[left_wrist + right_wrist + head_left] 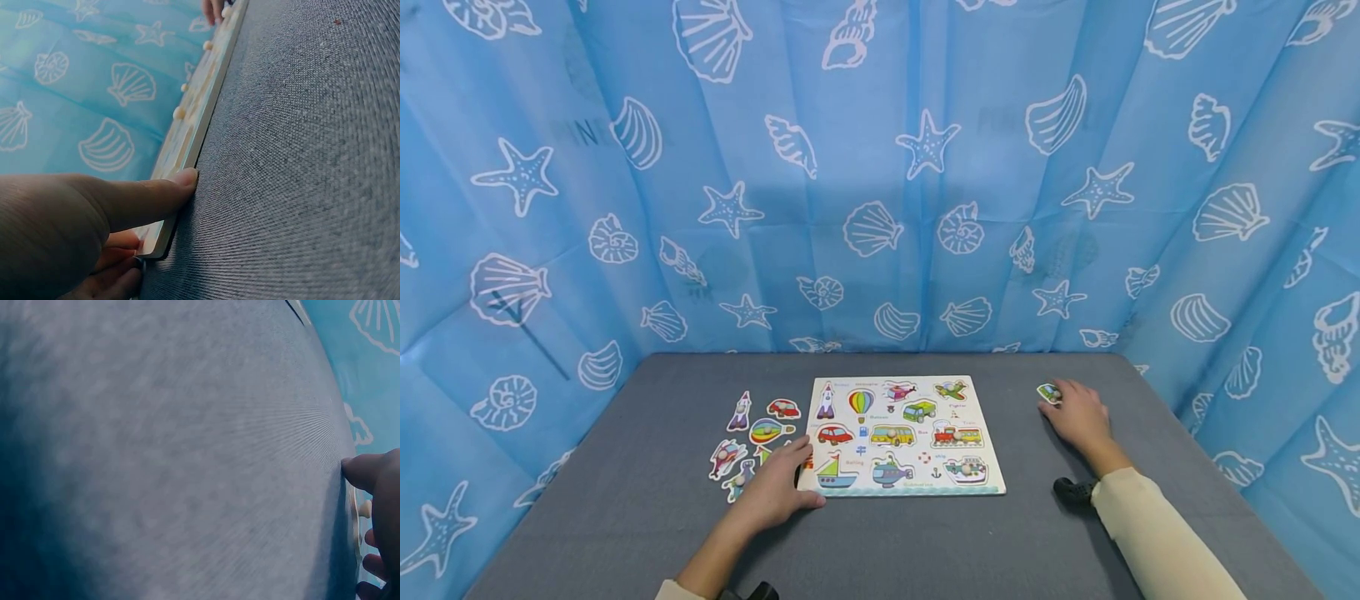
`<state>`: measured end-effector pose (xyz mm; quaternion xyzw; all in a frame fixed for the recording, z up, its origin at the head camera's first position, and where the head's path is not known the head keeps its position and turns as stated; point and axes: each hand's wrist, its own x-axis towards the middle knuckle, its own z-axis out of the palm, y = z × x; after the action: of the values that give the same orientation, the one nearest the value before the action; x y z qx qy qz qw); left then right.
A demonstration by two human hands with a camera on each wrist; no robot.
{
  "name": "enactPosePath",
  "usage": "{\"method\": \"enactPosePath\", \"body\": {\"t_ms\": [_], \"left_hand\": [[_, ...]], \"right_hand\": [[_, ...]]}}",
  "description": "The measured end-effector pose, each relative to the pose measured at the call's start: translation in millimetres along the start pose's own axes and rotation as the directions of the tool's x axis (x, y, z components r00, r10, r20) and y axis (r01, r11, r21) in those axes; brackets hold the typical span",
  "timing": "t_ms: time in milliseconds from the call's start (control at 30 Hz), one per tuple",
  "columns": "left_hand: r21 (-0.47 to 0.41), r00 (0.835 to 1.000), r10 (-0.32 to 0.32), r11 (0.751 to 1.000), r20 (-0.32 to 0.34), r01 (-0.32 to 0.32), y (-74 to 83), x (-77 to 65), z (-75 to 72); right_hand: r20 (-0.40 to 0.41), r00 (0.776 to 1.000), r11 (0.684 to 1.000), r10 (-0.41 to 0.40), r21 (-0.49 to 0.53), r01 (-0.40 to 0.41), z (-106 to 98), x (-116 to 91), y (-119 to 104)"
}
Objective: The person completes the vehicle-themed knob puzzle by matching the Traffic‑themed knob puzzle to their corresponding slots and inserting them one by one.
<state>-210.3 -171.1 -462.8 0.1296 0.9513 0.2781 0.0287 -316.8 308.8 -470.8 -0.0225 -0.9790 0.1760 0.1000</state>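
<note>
A flat wooden picture puzzle board [868, 487] lies in the middle of the table. My left hand [777, 485] holds its near left corner; in the left wrist view the thumb [156, 197] presses the front edge while the fingers lie at the side. Far to the right of the board, my right hand [1081, 419] holds a small green puzzle piece [1047, 391] at the fingertips. The piece's picture is too small to read. In the right wrist view a pale knob [365, 509] shows beside the fingers, and the thumb [365, 469] meets the table.
Left of the board lie loose puzzle pieces: a rocket [741, 412], a red car [783, 408], a hot-air balloon [766, 431], a helicopter [727, 458] and others partly behind my left hand. A blue shell-patterned curtain [880, 275] surrounds the grey table [925, 550].
</note>
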Motion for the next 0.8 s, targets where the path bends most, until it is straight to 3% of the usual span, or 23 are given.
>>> {"method": "enactPosePath", "body": {"t_ms": [433, 800], "left_hand": [[0.001, 1.0, -0.001, 1.0, 0.001, 0.001, -0.6, -0.1, 0.5], [-0.005, 1.0, 0.016, 1.0, -0.011, -0.016, -2.2, -0.5, 0.8]], "right_hand": [[-0.091, 0.996, 0.999, -0.004, 0.032, 0.007, -0.7, -5.1, 4.7], [-0.096, 0.995, 0.999, 0.01, 0.052, -0.005, -1.4, -2.5, 4.0]]}}
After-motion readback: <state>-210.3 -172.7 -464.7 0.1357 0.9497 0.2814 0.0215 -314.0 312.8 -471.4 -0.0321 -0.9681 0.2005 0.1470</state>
